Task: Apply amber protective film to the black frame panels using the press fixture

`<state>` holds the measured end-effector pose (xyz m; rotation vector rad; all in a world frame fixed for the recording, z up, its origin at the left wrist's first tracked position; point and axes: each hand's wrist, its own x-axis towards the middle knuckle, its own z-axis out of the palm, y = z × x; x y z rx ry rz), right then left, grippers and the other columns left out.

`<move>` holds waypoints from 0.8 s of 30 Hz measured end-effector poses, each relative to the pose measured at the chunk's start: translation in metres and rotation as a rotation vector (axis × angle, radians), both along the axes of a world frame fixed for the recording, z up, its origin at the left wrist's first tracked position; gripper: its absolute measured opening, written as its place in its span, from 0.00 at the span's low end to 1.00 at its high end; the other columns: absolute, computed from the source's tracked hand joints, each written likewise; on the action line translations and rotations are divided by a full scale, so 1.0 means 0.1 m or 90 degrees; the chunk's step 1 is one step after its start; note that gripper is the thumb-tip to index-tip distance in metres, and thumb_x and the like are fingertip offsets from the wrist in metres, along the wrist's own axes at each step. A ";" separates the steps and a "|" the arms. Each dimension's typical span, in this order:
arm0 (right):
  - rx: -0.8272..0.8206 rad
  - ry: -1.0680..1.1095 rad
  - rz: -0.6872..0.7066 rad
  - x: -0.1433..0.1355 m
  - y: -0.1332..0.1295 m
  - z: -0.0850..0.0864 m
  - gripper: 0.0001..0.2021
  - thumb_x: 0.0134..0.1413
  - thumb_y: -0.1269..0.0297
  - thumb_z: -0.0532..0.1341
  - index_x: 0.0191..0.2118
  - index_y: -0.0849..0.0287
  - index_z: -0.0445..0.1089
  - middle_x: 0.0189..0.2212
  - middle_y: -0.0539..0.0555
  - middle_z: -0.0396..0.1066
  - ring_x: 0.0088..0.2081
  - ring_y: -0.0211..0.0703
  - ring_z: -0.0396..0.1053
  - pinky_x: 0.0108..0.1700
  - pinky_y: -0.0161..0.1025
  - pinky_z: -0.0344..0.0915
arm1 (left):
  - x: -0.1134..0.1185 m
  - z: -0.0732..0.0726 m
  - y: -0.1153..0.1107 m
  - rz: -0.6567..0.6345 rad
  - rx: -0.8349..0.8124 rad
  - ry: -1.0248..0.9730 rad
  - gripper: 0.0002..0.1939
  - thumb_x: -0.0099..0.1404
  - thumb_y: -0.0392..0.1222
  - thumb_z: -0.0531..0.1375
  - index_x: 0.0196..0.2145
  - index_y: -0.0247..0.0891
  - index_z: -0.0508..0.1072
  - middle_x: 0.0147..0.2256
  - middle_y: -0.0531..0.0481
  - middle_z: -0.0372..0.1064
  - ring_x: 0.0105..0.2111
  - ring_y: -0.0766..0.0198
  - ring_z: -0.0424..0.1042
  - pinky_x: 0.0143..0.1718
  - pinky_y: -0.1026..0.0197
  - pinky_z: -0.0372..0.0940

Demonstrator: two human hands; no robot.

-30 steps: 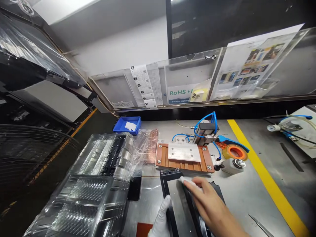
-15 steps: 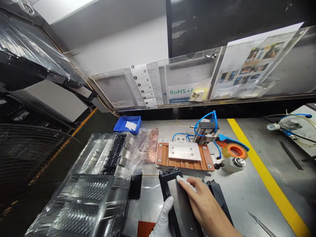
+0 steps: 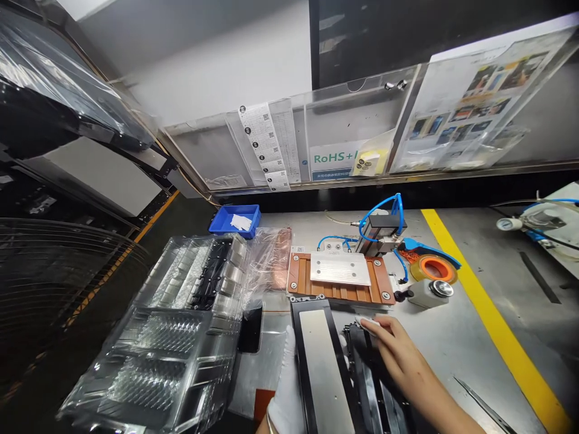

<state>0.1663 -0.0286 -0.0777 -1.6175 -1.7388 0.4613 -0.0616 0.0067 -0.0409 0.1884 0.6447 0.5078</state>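
My left hand [image 3: 286, 386], in a white glove, grips the long edge of a black frame with a metal plate [image 3: 322, 367] set in its face. White glove fingertips show at the frame's far side. My right hand [image 3: 400, 346] is bare and pinches a small white cloth [image 3: 370, 326], apart from the plate. Beneath the right hand, a second black plastic part [image 3: 368, 374] lies on the bench, partly hidden by the hand and forearm. Just beyond the frame stands a brown fixture [image 3: 298, 271] with a silver block [image 3: 339, 269] on top.
Stacked clear trays [image 3: 158, 361] fill the left, one holding black parts. A blue bin [image 3: 217, 223] with white pieces sits behind them. A phone [image 3: 250, 328] lies beside the trays. Tape [image 3: 436, 269], a metal-topped bottle [image 3: 429, 295] and tweezers [image 3: 482, 401] are on the right.
My right hand has lifted off the metal plate and moved right with the cloth, uncovering the plate. The frame is turned more squarely to view, still in my left hand.
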 end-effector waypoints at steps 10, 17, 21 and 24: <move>0.001 -0.025 0.142 -0.22 -0.06 0.33 0.27 0.58 0.81 0.46 0.56 0.47 0.65 0.48 0.57 0.60 0.48 0.45 0.67 0.46 0.40 0.72 | 0.07 -0.07 0.07 0.006 -0.048 -0.013 0.26 0.67 0.57 0.55 0.57 0.40 0.65 0.57 0.41 0.64 0.54 0.52 0.66 0.55 0.41 0.63; 0.057 -0.075 0.238 -0.26 -0.15 0.39 0.30 0.53 0.85 0.45 0.56 0.54 0.66 0.45 0.58 0.63 0.44 0.44 0.68 0.43 0.38 0.72 | 0.00 -0.08 0.08 0.004 -0.049 0.002 0.25 0.67 0.55 0.56 0.57 0.39 0.65 0.56 0.41 0.65 0.52 0.53 0.68 0.53 0.42 0.66; 0.074 -0.089 0.224 -0.24 -0.18 0.36 0.29 0.56 0.85 0.45 0.56 0.54 0.67 0.45 0.59 0.63 0.43 0.43 0.68 0.42 0.37 0.72 | 0.01 -0.08 0.00 0.009 -0.055 0.013 0.28 0.67 0.59 0.54 0.57 0.38 0.64 0.55 0.41 0.66 0.51 0.53 0.69 0.52 0.42 0.66; 0.076 -0.090 0.164 -0.24 -0.12 0.33 0.29 0.58 0.84 0.44 0.57 0.52 0.66 0.46 0.59 0.63 0.45 0.45 0.67 0.43 0.39 0.71 | 0.08 -0.06 -0.08 0.011 -0.056 0.023 0.30 0.66 0.62 0.53 0.56 0.38 0.65 0.55 0.40 0.67 0.51 0.53 0.69 0.53 0.42 0.65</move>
